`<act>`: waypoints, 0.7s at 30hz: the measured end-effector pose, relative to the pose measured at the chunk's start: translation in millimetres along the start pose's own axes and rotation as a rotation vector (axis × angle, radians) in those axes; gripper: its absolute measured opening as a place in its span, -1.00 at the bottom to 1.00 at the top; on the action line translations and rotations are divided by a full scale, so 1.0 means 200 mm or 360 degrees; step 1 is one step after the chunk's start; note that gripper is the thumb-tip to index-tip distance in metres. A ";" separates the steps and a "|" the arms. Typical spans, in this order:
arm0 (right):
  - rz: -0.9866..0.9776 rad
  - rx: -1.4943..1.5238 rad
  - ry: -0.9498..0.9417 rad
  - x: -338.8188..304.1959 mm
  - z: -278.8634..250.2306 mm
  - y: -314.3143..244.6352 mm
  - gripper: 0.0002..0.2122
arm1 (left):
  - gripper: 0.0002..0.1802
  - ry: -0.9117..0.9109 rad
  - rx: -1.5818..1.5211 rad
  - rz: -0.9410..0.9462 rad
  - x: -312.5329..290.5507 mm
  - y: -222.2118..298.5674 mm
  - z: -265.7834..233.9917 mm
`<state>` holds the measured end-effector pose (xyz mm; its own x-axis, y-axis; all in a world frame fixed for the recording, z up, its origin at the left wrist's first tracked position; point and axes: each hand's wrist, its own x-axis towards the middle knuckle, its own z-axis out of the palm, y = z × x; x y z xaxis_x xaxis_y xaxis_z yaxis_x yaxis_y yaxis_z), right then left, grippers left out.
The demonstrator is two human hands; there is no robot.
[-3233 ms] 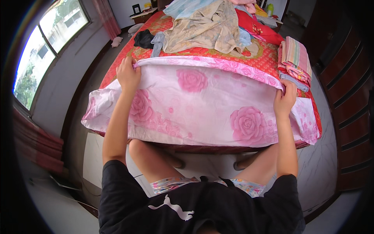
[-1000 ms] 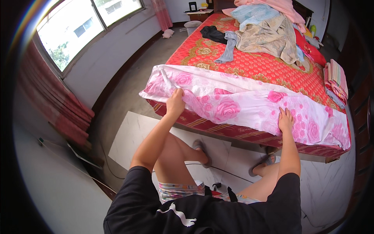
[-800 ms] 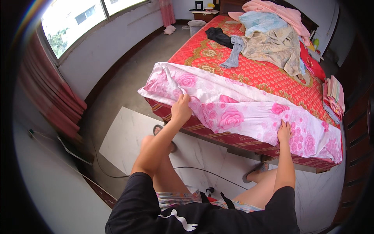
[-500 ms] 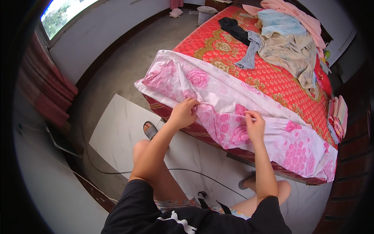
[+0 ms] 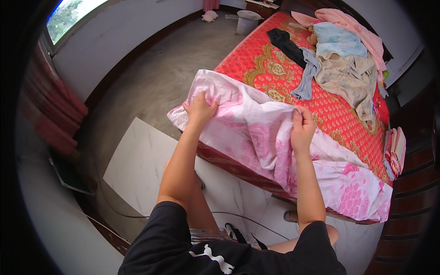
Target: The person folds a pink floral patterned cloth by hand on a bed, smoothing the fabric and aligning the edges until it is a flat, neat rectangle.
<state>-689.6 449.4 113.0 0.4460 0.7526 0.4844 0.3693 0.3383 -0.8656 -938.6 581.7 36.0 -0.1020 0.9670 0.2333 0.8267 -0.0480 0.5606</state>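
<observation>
A white sheet with pink roses (image 5: pixel 256 137) lies in loose folds along the near edge of the bed (image 5: pixel 247 50), partly hanging over the side. On its left end rests my left hand (image 5: pixel 200 111), fingers spread over the cloth. My right hand (image 5: pixel 303 130) has its thumb and fingers closed on the sheet's upper edge, which is lifted into a ridge. Between my hands the fabric is raised and creased. The right part of the sheet (image 5: pixel 353 188) spreads flatter toward the bed's corner.
Black trousers (image 5: pixel 285 45), a grey garment (image 5: pixel 308 75), a beige garment (image 5: pixel 346 75) and a light blue cloth (image 5: pixel 339 39) lie farther up the bed. Folded cloths (image 5: pixel 395 151) sit at its right edge. A cable (image 5: pixel 247 219) crosses the floor. A bucket (image 5: pixel 248 23) stands beyond the bed.
My left hand has moved left and away from me onto the sheet's end, its fingers spreading. My right hand has moved up slightly, raising the sheet's edge. The middle folds have shifted.
</observation>
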 end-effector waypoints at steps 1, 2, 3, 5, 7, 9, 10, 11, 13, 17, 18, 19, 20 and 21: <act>-0.0013 -0.0028 0.0014 0.04 -0.04 0.02 -0.83 | -0.41 -0.0186 -0.0061 0.0058 0.02 0.02 0.00; 0.0059 -0.0100 -0.0063 0.08 -0.07 0.06 -0.83 | -0.40 -0.0361 -0.0107 0.0106 0.04 0.02 -0.01; 0.0131 -0.0171 -0.0142 0.12 -0.09 0.10 -0.83 | -0.39 -0.0416 -0.0240 0.0097 0.06 0.01 -0.01; 0.0342 -0.0196 -0.0297 0.19 -0.10 0.17 -0.84 | -0.37 -0.0574 -0.0205 0.0140 0.11 0.00 -0.02; 0.0578 -0.0181 -0.0502 0.28 -0.08 0.18 -0.87 | -0.37 -0.0776 -0.0123 0.0309 0.15 -0.05 -0.02; 0.0530 -0.0047 -0.0519 0.39 0.02 0.04 -0.88 | -0.41 -0.1019 -0.0196 0.0403 0.21 -0.12 -0.02; 0.0478 0.0106 -0.0526 0.44 0.07 -0.04 -0.89 | -0.44 -0.1254 -0.0255 0.0505 0.23 -0.15 -0.03; 0.0425 0.0236 -0.0403 0.48 0.11 -0.13 -0.89 | -0.53 -0.1376 -0.0409 0.0555 0.25 -0.16 -0.07; 0.0373 0.0337 -0.0255 0.57 0.16 -0.17 -0.88 | -0.55 -0.1485 -0.0514 0.0733 0.30 -0.18 -0.10; -0.0022 -0.0352 0.0090 0.67 0.13 0.04 -0.84 | -0.77 -0.1634 -0.0756 0.0872 0.38 -0.16 -0.10; -0.0080 -0.0965 0.0162 0.65 0.11 0.11 -0.80 | -0.83 -0.1610 -0.0892 0.0744 0.39 -0.15 -0.10; -0.0185 -0.1127 0.0210 0.60 0.09 0.22 -0.71 | -0.85 -0.1499 -0.1188 0.0548 0.40 -0.16 -0.07; -0.0321 -0.1341 0.0249 0.50 0.13 0.21 -0.65 | -0.85 -0.1506 -0.1174 0.0564 0.44 -0.17 -0.09; -0.0312 -0.1309 0.0262 0.37 0.22 0.15 -0.66 | -0.84 -0.1185 -0.1403 0.0436 0.48 -0.18 -0.12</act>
<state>-681.9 540.0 116.4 0.4014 0.6107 0.6826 0.8970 -0.1113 -0.4279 -991.6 671.3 56.3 0.6071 0.7911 0.0743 0.0748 -0.1499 0.9859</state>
